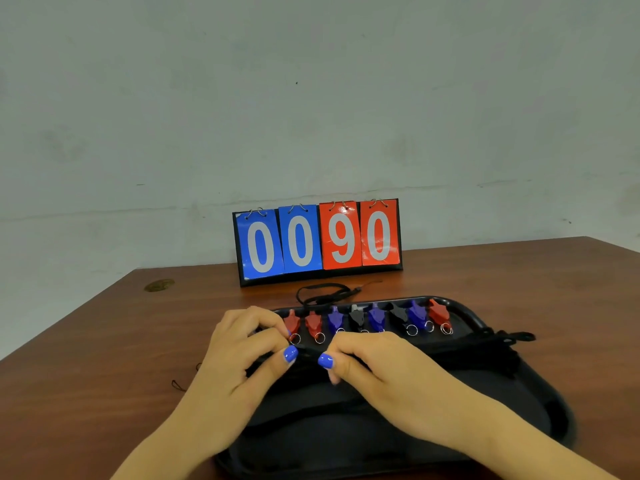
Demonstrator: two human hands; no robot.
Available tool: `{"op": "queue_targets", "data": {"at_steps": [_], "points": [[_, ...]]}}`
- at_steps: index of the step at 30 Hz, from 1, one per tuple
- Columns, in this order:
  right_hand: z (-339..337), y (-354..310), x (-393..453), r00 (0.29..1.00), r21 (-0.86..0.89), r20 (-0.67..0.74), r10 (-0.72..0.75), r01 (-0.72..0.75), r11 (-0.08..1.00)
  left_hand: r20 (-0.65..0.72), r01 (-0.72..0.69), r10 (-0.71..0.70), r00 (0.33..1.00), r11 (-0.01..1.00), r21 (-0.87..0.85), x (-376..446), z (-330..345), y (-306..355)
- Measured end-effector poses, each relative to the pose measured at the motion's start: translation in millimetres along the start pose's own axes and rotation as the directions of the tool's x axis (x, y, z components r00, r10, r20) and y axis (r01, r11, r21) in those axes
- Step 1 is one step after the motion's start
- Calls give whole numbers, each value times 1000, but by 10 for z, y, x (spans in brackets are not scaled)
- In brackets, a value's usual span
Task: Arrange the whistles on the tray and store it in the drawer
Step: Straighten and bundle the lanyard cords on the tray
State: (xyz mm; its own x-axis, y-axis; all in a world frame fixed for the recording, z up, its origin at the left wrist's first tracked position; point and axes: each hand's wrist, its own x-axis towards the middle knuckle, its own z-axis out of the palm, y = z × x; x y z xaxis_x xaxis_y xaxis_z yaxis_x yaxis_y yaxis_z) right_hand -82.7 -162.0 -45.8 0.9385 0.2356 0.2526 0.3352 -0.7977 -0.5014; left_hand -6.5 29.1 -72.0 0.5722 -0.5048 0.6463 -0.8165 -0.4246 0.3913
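Note:
A black tray [474,317] lies on the wooden table in front of me. Along its far edge stands a row of several whistles in red [313,323], blue [417,315] and black [398,315], each with a small metal ring. My left hand [249,344] and my right hand [367,358] meet over the left part of the tray, fingers curled. Between thumbs and fingers they pinch a black lanyard cord [306,353]; what it is tied to is hidden. A bundle of black cords [491,344] lies on the tray's right side.
A flip scoreboard [317,240] reading 00 and 90 stands behind the tray against the wall. A loose black lanyard [325,292] lies between the scoreboard and the tray. A short black string [180,385] lies on the table at the left.

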Motion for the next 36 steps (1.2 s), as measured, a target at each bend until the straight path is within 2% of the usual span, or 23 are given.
{"op": "queue_targets", "data": {"at_steps": [3, 5, 7, 9, 12, 16, 21, 25, 28, 30, 32, 34, 36], "points": [[-58, 11, -3, 999, 89, 47, 1, -5, 996, -33, 40, -40, 999, 999, -15, 6, 3, -8], [-118, 2, 3, 995, 219, 104, 7, -30, 975, -55, 158, -168, 984, 976, -149, 34, -8, 16], [-199, -12, 3, 984, 355, 177, 31, -93, 930, -78, 275, -316, 945, 904, -328, 78, -56, 21], [-283, -20, -7, 972, 433, 231, 46, -145, 889, -113, 314, -388, 915, 859, -404, 104, -113, -13], [-349, 21, 0, 968, 438, 246, 49, -156, 886, -142, 327, -408, 902, 860, -391, 108, -142, -54], [-323, 111, 11, 963, 427, 256, 87, -194, 883, -98, 351, -422, 901, 843, -408, 88, -96, -67], [-331, 174, -2, 951, 510, 308, 27, -189, 839, -76, 338, -429, 900, 797, -501, 88, -94, -105], [-303, 172, -6, 899, 553, 437, 42, -305, 775, -72, 327, -429, 900, 776, -540, 77, -89, -87], [-215, 144, 11, 855, 515, 511, 89, -387, 765, -40, 335, -420, 907, 776, -534, 65, -72, -74], [-142, 125, 29, 864, 499, 489, 122, -392, 773, -19, 322, -391, 920, 783, -533, 56, -45, -48], [-67, 115, 42, 898, 450, 409, 164, -354, 820, 11, 318, -364, 931, 797, -513, 50, -15, -15], [8, 117, 35, 951, 254, 258, 169, -236, 938, 48, 327, -353, 935, 800, -504, 51, 6, 13], [62, 104, 20, 989, 119, 103, 103, -115, 986, 86, 321, -320, 943, 815, -483, 44, 21, 32]]}}
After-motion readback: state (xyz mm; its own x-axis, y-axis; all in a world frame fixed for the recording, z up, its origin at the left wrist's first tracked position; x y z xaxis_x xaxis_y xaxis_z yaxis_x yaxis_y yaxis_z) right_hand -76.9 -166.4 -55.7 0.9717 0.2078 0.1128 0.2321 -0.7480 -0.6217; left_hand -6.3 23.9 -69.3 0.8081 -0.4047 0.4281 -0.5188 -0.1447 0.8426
